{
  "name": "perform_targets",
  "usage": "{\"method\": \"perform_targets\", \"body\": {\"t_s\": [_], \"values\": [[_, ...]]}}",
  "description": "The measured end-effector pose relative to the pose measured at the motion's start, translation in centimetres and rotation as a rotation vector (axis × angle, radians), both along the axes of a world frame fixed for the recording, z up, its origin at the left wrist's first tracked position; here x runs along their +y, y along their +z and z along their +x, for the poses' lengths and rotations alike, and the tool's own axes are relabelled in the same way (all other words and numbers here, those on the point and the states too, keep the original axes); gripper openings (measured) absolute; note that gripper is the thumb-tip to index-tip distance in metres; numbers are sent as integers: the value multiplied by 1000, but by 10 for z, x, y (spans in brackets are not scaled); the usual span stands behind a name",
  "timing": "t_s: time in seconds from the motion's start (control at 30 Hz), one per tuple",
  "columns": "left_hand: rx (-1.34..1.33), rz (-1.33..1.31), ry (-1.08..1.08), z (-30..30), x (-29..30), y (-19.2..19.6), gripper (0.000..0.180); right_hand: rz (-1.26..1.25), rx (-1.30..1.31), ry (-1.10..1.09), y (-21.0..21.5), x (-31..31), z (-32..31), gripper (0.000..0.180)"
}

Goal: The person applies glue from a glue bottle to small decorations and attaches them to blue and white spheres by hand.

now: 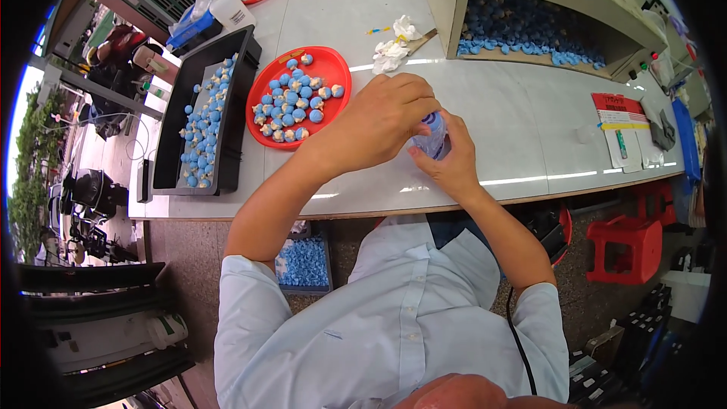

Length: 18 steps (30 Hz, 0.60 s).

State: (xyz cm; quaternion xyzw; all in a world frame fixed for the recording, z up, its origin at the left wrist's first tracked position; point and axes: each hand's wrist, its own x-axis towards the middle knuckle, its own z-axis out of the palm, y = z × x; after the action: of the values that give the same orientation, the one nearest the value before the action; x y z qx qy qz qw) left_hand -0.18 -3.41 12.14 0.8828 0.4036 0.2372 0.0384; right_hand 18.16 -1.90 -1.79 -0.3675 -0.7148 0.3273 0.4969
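Pale shirt (394, 318); beyond, clear bottle (433, 138) between fingers (459, 133)

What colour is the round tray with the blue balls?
The round tray is bright red, best in the head view.

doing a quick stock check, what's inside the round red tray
The red tray holds loose blue balls, many with ragged cream-coloured bits. Its red floor shows through gaps; whatever lies directly beneath the balls is covered.
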Motion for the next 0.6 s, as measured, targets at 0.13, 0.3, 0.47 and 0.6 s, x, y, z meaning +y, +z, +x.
{"method": "perform_targets", "body": {"t_s": [0.13,0.3,0.47,0.6], "values": [[-40,-95,-56,-8,-2,3,36,-15,-38,27,2,0,-6,77],[-145,-165,209,4,-12,-15,62,-143,17,104,-6,1,7,76],[-214,-217,348,7,-19,-42,54,-266,55,202,-8,-2,1,89],[-407,-188,462,-9,-25,-41,48,-246,66,321,-2,-8,0,104]]}}
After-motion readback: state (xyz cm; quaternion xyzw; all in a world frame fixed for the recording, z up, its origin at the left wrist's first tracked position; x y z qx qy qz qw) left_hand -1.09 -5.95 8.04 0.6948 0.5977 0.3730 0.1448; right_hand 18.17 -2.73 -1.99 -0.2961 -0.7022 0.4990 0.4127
